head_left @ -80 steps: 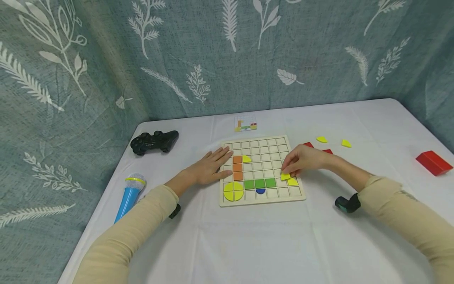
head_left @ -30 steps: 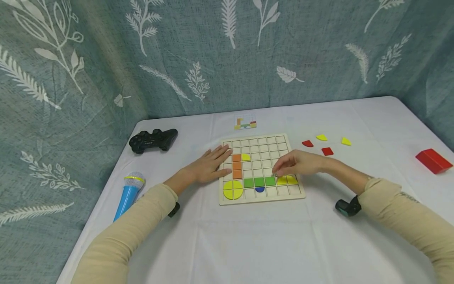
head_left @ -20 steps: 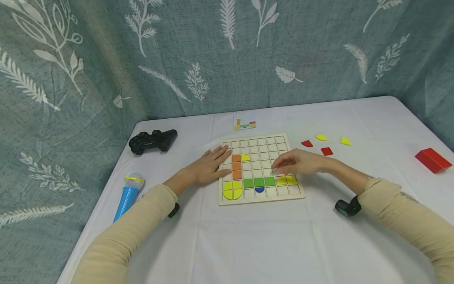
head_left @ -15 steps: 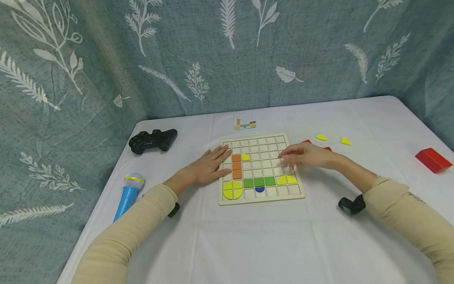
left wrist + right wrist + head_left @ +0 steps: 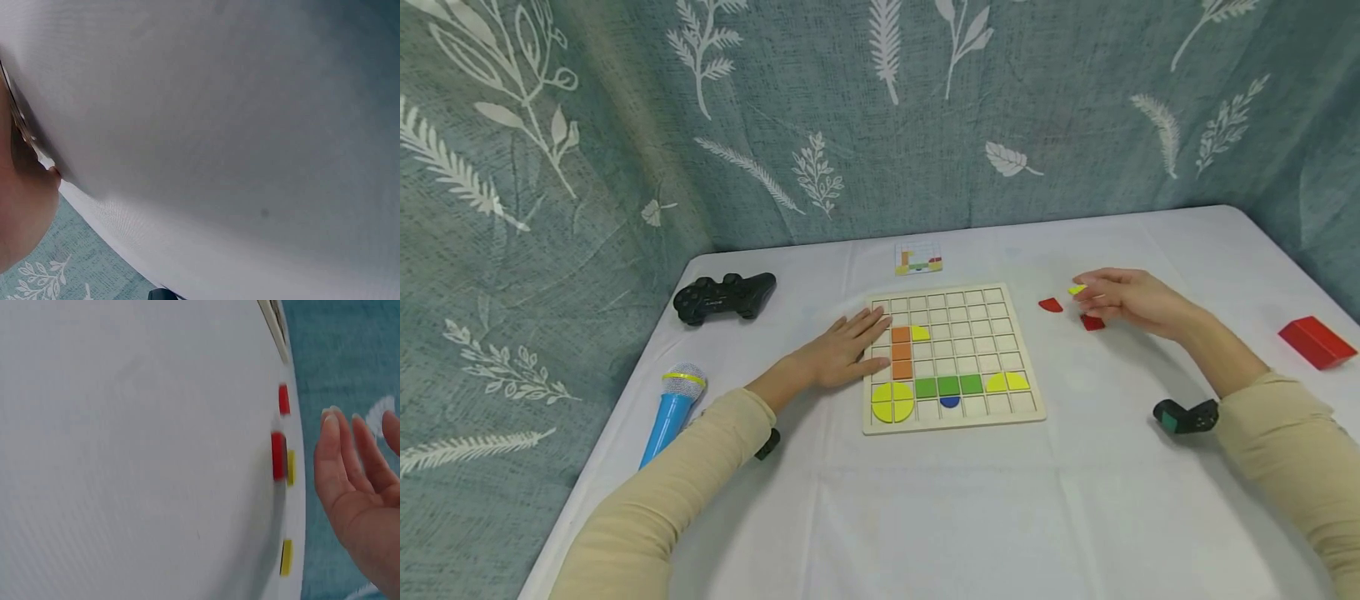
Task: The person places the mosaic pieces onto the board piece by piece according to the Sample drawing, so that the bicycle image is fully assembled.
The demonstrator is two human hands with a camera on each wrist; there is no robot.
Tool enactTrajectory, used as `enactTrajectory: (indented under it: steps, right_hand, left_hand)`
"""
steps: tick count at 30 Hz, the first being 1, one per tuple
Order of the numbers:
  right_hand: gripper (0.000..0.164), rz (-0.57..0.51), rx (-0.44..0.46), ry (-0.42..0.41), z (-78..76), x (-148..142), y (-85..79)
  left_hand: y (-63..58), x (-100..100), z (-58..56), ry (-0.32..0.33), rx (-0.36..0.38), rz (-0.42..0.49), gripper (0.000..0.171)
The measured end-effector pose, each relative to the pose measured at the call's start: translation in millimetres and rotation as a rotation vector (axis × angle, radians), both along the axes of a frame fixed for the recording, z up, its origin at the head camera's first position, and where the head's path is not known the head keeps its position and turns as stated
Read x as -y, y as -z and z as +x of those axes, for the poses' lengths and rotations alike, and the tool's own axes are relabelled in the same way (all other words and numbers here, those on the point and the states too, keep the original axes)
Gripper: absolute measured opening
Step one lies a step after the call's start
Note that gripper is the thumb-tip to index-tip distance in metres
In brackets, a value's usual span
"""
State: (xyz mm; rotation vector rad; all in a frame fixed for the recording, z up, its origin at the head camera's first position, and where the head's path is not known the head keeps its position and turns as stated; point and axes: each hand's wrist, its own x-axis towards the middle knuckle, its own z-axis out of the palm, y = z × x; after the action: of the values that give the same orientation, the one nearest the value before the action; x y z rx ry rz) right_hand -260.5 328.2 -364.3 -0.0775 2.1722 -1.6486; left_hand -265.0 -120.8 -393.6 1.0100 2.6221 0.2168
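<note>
My left hand [image 5: 841,352] rests with fingers spread on the left edge of a pale wooden grid board [image 5: 982,315]. Set in the board are orange squares [image 5: 901,352], green squares [image 5: 949,385], a blue half-round [image 5: 950,402] and yellow quarter-circle tiles [image 5: 892,402]. To the board's right, my right hand [image 5: 1138,302] hovers, fingers loosely bent, holding nothing. Below its fingertips lie a red square tile [image 5: 1093,323] and a yellow quarter-circle tile [image 5: 1077,290], partly covered. A red quarter-circle tile [image 5: 1051,305] lies nearer the board. In the right wrist view, another yellow tile [image 5: 286,557] shows.
A small pattern card [image 5: 918,258] lies behind the board. To the left are a black game controller [image 5: 724,298] and a blue toy microphone [image 5: 672,417]. A red block [image 5: 1317,342] sits at the far right. A patterned curtain [image 5: 917,125] hangs behind the white table.
The right hand has put a yellow quarter-circle tile on the board next to another, let go, and moved right to the loose tiles. The left hand has stayed put.
</note>
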Motion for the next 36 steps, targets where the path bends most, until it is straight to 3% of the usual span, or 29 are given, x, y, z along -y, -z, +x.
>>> enactTrajectory:
  steps: [7, 17, 20, 25, 30, 36]
  right_hand:
    - [0.075, 0.038, -0.022, 0.189, -4.2, -30.5, 1.9]
    - [0.069, 0.248, -0.143, 0.331, -2.9, -49.2, 15.8]
    - [0.062, 0.311, -0.158, 0.305, -2.4, -51.3, 18.0]
    - [0.049, 0.442, -0.203, 0.189, -4.8, -51.8, 18.5]
    - [0.049, 0.506, -0.221, 0.091, -8.4, -49.4, 16.1]
    - [0.047, 0.540, -0.224, 0.071, -9.6, -47.2, 16.5]
  left_hand:
    - [0.2, 0.4, 0.5, 0.002, -0.002, 0.004, 0.073]
    - [0.3, -0.3, 0.1, 0.001, 0.006, -0.012, 0.074]
    - [0.9, -0.8, -0.5, -0.004, 0.010, -0.018, 0.073]
    - [3.4, -0.5, -1.8, -0.007, 0.001, -0.016, 0.074]
    - [6.0, 0.8, -3.1, -0.004, -0.008, -0.009, 0.074]
    - [6.3, 1.7, -3.1, -0.009, -0.002, -0.007, 0.073]
